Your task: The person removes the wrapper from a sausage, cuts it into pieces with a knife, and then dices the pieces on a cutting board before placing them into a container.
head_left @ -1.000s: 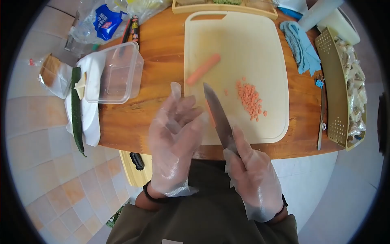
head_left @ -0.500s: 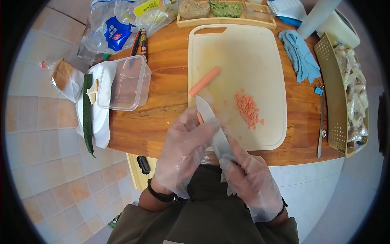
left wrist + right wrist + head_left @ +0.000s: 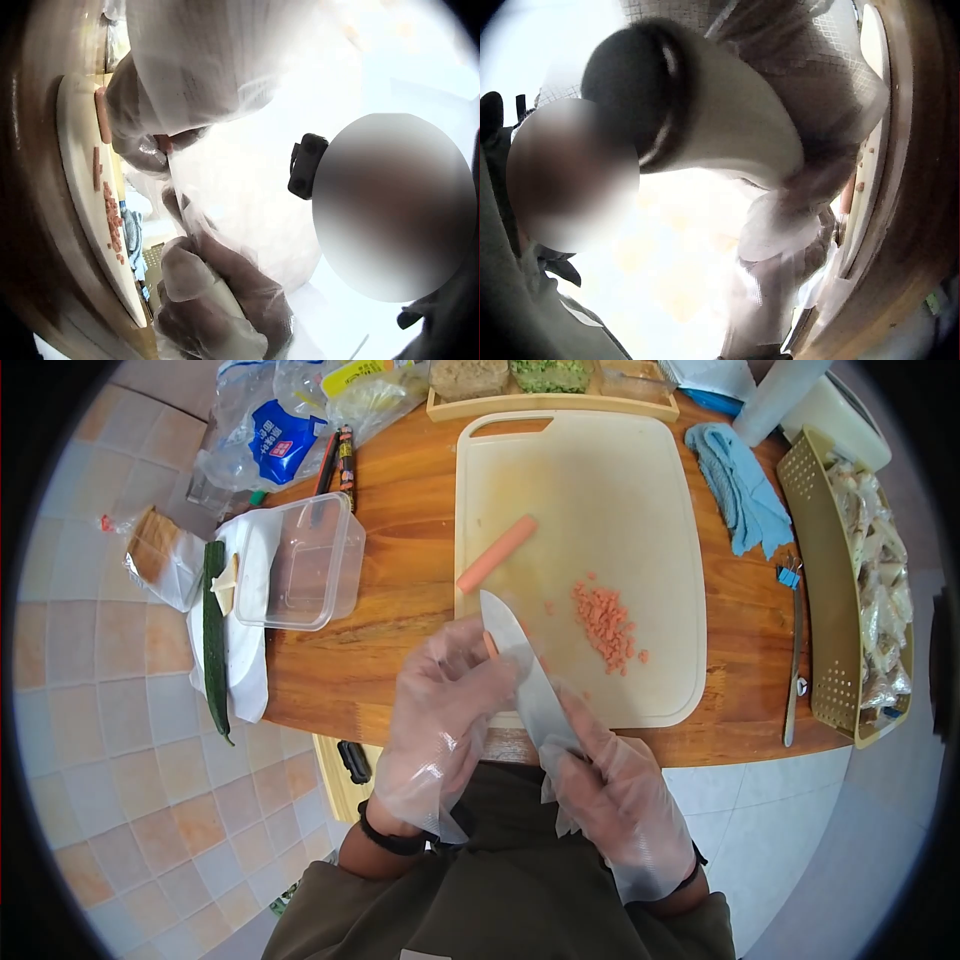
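In the head view my left hand [image 3: 435, 710], in a clear plastic glove, holds a pink sausage piece [image 3: 489, 644], its thumb against the knife blade. The left wrist view shows the end of that piece [image 3: 163, 142] between gloved fingers. My right hand [image 3: 625, 805], also gloved, grips the handle of the kitchen knife [image 3: 538, 695], whose tip points away and slightly left. Both hands hover over the near edge of the cream cutting board [image 3: 580, 470]. A longer sausage length [image 3: 498, 553] lies at the board's left side, with diced sausage [image 3: 605, 622] at the right.
Left of the board are a clear plastic box [image 3: 300, 565], a cucumber [image 3: 214, 645] and plastic bags [image 3: 285, 440]. A wooden tray [image 3: 555, 404] with filled containers stands behind. On the right are a blue cloth [image 3: 740, 490] and a perforated basket [image 3: 835, 630].
My left hand, loosely spread beside the knife a second ago, has come in against the blade and taken hold of the sausage piece. Over the last half second both hands barely move.
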`<state>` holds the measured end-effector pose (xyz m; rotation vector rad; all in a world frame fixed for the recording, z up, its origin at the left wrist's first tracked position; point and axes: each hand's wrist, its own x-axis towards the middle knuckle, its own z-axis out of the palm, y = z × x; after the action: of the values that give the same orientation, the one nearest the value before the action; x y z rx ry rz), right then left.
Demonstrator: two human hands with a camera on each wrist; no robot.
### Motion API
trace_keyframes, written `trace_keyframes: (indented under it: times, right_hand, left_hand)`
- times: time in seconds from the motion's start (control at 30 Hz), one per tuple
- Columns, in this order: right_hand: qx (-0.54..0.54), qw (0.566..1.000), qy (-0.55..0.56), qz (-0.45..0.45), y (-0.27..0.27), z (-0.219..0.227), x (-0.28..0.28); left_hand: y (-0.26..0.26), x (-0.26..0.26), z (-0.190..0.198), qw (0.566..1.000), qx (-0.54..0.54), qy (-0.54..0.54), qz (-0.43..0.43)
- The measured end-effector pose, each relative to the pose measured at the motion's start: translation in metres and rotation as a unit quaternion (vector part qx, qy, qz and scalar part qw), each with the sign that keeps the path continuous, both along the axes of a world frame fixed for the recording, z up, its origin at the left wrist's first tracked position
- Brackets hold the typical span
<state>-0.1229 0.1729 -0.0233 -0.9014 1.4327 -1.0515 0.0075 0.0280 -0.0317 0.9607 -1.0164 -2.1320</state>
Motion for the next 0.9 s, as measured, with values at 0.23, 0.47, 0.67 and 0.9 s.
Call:
trace_keyframes:
  times: [0.23,0.47,0.67,0.9]
  right_hand:
    - [0.064,0.996,-0.055,-0.002,-0.002,0.007,-0.002]
    - [-0.014,0.996,0.091,-0.004,-0.003,-0.002,0.002]
    - [-0.017,0.990,0.142,-0.014,-0.003,-0.004,0.003]
    - [0.065,0.996,0.053,-0.037,-0.004,0.002,0.001]
  left_hand:
    - [-0.001,0.009,-0.010,1.000,-0.003,-0.009,0.002]
    - [-0.006,0.008,-0.006,0.999,0.011,-0.038,-0.002]
    - [-0.004,0.011,-0.018,0.999,-0.034,-0.019,-0.002]
    - [-0.005,0.012,-0.022,0.998,-0.049,-0.008,0.037]
